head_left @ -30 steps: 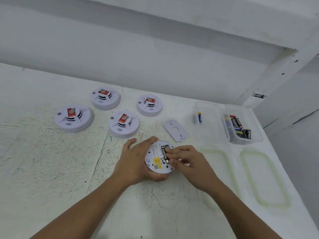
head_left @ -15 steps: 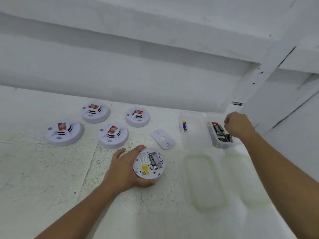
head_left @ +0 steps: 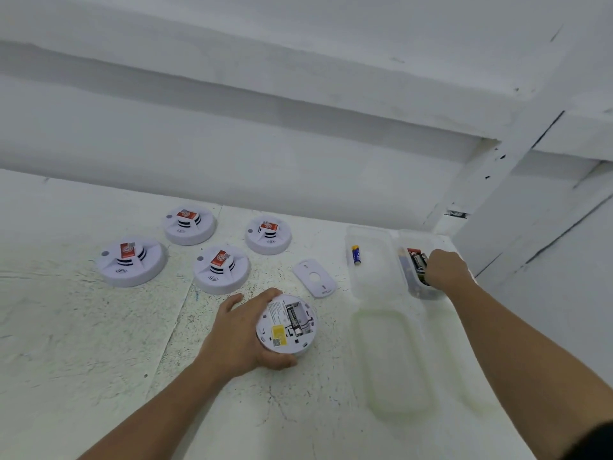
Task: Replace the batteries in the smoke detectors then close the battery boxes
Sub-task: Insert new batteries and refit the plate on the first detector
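Note:
My left hand (head_left: 243, 336) grips a white smoke detector (head_left: 287, 325) lying upside down on the table, its battery box open with one dark battery in it. The loose battery cover (head_left: 315, 277) lies just behind it. My right hand (head_left: 446, 268) reaches into the right clear plastic box (head_left: 419, 292) among several dark batteries (head_left: 417, 262); its fingertips are hidden, so whether it holds one is unclear. The left clear box (head_left: 368, 277) holds a single blue and yellow battery (head_left: 356, 254).
Four more white smoke detectors (head_left: 221, 268) with red labels sit face up at the back left. Two translucent box lids (head_left: 393, 360) lie in front of the boxes. A white wall runs behind the table, and the table edge is at the right.
My right hand left the detector's battery box and went to the right box of batteries, where it now sits lower among them. The left hand still holds the detector.

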